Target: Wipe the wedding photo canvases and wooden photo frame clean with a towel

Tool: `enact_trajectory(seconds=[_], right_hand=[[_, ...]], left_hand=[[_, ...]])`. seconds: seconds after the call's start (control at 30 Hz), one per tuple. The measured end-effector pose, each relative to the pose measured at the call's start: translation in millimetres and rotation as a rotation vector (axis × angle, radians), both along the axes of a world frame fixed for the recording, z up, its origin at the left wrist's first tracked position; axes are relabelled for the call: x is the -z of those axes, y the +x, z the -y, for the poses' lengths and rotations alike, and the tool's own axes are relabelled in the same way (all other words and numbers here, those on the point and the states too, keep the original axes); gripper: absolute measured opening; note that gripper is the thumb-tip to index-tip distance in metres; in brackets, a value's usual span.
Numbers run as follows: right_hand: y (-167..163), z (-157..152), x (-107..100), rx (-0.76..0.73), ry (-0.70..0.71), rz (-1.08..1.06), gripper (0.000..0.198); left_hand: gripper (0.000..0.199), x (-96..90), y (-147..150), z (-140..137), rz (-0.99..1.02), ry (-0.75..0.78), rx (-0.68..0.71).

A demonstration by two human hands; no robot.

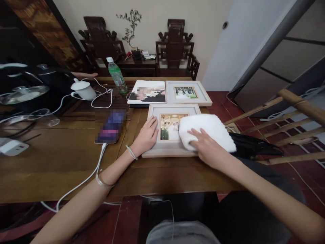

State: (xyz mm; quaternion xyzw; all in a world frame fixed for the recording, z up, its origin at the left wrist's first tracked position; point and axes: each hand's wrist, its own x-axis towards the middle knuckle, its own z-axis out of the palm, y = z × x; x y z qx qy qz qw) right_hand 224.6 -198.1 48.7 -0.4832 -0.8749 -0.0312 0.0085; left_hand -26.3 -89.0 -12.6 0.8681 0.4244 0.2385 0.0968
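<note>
A light wooden picture frame (pixel 171 154) with a photo in it lies flat on the table. My left hand (pixel 146 135) rests on the frame's left border, its fingers stretched out and pressed together lightly. A folded white towel (pixel 212 127) covers the right part of the frame, including some of the photo. My right hand (pixel 207 147) grips the towel, fingers spread over its top and thumb side hidden in a fold. Just behind lie a second picture frame (pixel 205 96) and a white-edged photo panel (pixel 152 86).
On the wooden table (pixel 63 162) to the left lie a phone (pixel 111 127) on a charging cable, a clear cup (pixel 48 118) and a white charger (pixel 12 147). Farther back stand a lidded white mug (pixel 83 89) and a green bottle (pixel 117 76). A wooden chair (pixel 299 105) is at the right.
</note>
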Motion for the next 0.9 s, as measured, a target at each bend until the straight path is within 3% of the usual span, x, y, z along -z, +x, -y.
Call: enact_trajectory(seconds=[0.2,0.33,0.5,0.73,0.9], right_hand=[[10.7,-98.3,4.8,0.107,0.198,-0.006,0.053],[2.1,-121.3,8.0,0.147,0.212,0.093,0.053],[-13.4,-71.5,6.7,0.100,0.130,0.157,0.043],[-21.9,29.4,-30.0,-0.022,-0.097,0.091,0.046],[-28.3,33.8,-22.6,-0.044,-0.147,-0.004,0.053]], left_hand=[[0.048,2.2,-0.6,0.1,0.040,-0.010,0.014],[0.046,3.4,-0.9,-0.1,0.068,-0.006,0.006],[0.046,6.3,0.5,-0.9,0.096,0.011,-0.010],[0.047,7.1,1.9,-1.2,0.074,0.008,-0.019],[0.049,5.6,1.0,-1.0,0.038,0.000,-0.009]])
